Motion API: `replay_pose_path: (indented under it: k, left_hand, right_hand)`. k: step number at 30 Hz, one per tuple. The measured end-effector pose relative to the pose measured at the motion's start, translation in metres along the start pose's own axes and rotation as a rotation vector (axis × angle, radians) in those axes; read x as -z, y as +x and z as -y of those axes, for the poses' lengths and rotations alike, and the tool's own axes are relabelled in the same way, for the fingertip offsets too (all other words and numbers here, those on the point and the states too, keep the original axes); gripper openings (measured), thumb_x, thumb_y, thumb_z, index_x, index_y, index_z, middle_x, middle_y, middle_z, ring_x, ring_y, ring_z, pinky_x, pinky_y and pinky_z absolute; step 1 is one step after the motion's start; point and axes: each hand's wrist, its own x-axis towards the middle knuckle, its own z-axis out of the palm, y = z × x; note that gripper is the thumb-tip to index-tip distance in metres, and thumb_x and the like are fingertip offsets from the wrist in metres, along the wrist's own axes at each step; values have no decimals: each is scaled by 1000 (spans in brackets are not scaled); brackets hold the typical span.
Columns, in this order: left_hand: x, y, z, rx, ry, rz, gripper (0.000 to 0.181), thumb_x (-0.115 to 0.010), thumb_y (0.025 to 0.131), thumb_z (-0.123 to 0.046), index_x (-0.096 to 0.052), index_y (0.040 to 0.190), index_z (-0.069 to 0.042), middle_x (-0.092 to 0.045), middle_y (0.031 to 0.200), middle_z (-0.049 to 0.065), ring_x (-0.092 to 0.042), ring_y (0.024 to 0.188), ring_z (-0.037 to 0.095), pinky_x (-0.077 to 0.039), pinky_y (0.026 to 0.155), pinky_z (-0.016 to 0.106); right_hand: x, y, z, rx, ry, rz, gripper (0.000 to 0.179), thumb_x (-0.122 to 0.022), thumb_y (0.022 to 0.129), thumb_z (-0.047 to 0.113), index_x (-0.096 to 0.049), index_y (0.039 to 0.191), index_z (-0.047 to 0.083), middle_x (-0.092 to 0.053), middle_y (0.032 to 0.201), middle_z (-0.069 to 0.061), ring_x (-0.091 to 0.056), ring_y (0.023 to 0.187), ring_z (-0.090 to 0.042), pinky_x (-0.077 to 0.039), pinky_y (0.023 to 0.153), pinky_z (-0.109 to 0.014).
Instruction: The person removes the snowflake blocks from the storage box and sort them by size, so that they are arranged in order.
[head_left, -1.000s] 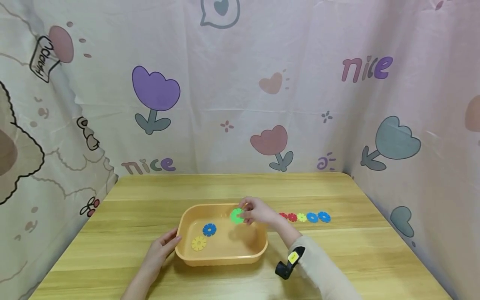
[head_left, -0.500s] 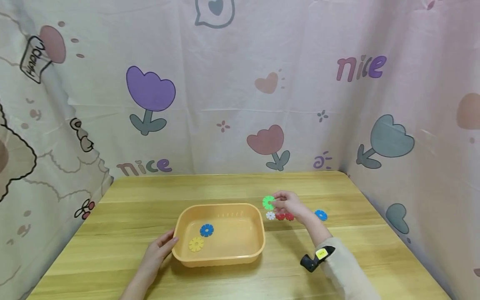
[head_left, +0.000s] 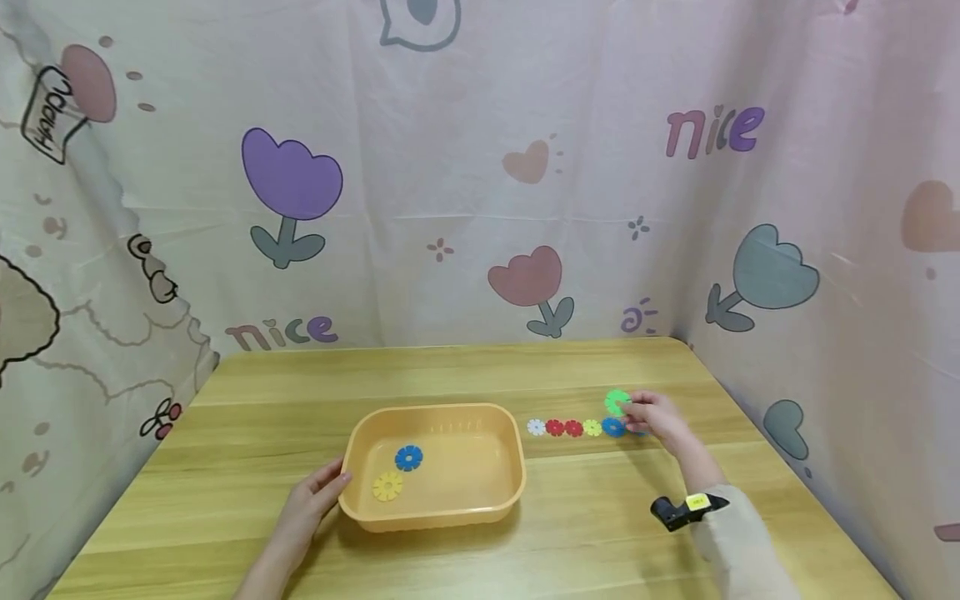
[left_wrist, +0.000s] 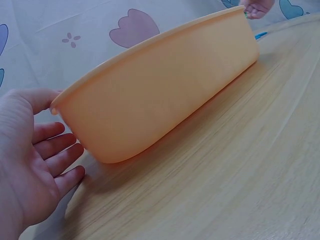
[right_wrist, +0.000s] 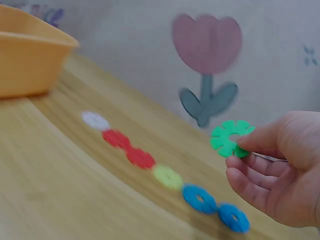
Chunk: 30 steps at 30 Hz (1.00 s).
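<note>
My right hand (head_left: 660, 419) pinches a green snowflake disc (right_wrist: 220, 138) between thumb and fingers, held up above the right end of a row of discs. From left to right that row has a white disc (right_wrist: 95, 120), two red discs (right_wrist: 140, 158), a yellow-green disc (right_wrist: 167, 177) and two blue discs (right_wrist: 200, 198). At its left end, the orange plastic basin (left_wrist: 160, 90) is held at the rim by my left hand (head_left: 309, 504), with its lower fingers by the outer wall. Inside lie a blue disc (head_left: 401, 459) and a yellow disc (head_left: 380, 487).
A wooden table (head_left: 585, 525) carries the basin and the row, which runs off to the basin's right. A printed curtain (head_left: 420, 275) hangs behind and along both sides. A black wrist camera (head_left: 681, 514) sits on the right sleeve.
My right hand has carried the green disc out of the basin and rightward over the row to its blue end. The left hand stays at the basin's rim. The head view has shifted slightly right.
</note>
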Motion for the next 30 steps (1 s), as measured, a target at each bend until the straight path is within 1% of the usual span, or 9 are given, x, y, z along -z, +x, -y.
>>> replay_pose_path:
  k: [3, 5, 8, 11, 13, 16, 19, 24, 30]
  left_hand:
    - [1, 0, 0, 7, -3, 0, 54, -53, 95, -21, -37, 136, 10, -37, 139, 26, -46, 96, -15, -40, 83, 10]
    - [1, -1, 0, 9, -5, -4, 53, -53, 95, -21, -37, 135, 10, -38, 139, 25, -46, 95, -15, -40, 83, 10]
    - [1, -2, -1, 2, -5, -1, 54, -53, 95, -21, -37, 135, 11, -37, 139, 26, -46, 95, -15, -40, 83, 10]
    - [0, -2, -1, -2, -5, 0, 55, -53, 95, -21, -37, 135, 12, -37, 139, 27, -46, 95, -15, -40, 83, 11]
    - [0, -1, -1, 2, -4, -1, 54, -54, 95, -21, -37, 135, 11, -37, 139, 26, -46, 95, -15, -40, 84, 10]
    - [-1, -1, 0, 6, -1, 0, 54, -53, 95, -21, -37, 135, 11, -37, 139, 26, -46, 95, -15, -40, 83, 10]
    - [-1, 0, -1, 4, 1, 1, 54, -53, 95, -20, -36, 135, 12, -37, 139, 27, -45, 95, -15, -40, 84, 10]
    - [-2, 1, -2, 3, -2, 5, 54, -53, 95, -20, -36, 135, 12, -36, 139, 27, -45, 96, -15, -39, 84, 10]
    - [-1, 0, 0, 24, 7, -11, 55, -54, 94, -22, -37, 135, 10, -37, 139, 25, -45, 94, -16, -38, 83, 9]
  right_hand:
    - [17, 0, -9, 6, 31, -28, 12, -53, 90, 0, -46, 96, -7, -59, 77, -3, -60, 68, -10, -53, 63, -21]
    - [28, 1, -16, 9, 31, -36, 13, -56, 89, 3, -48, 95, -4, -59, 77, -2, -61, 69, -10, -54, 64, -22]
    - [44, 3, -27, 11, 42, -28, 17, -61, 87, 8, -49, 94, -1, -60, 78, -2, -62, 71, -12, -54, 65, -23]
    - [54, 3, -32, 2, 47, -52, 24, -64, 86, 11, -51, 99, -4, -61, 78, -3, -63, 70, -13, -55, 63, -24]
    - [55, -1, -30, -3, 10, -80, 33, -63, 87, 10, -48, 107, -11, -61, 79, -4, -62, 70, -12, -54, 64, -24]
    - [56, -5, -31, -29, -63, -160, 42, -58, 89, 6, -42, 119, -18, -60, 80, -5, -60, 68, -11, -54, 62, -24]
    - [56, -5, -34, -51, -127, -237, 44, -55, 90, 3, -37, 123, -20, -59, 80, -7, -60, 66, -11, -54, 61, -24]
    - [59, -1, -47, -72, -200, -348, 36, -54, 89, 0, -43, 118, -19, -58, 77, -9, -57, 61, -10, -52, 54, -23]
    - [57, 4, -58, -71, -359, -403, 30, -54, 88, 3, -50, 109, -17, -57, 70, -10, -52, 57, -12, -47, 47, -21]
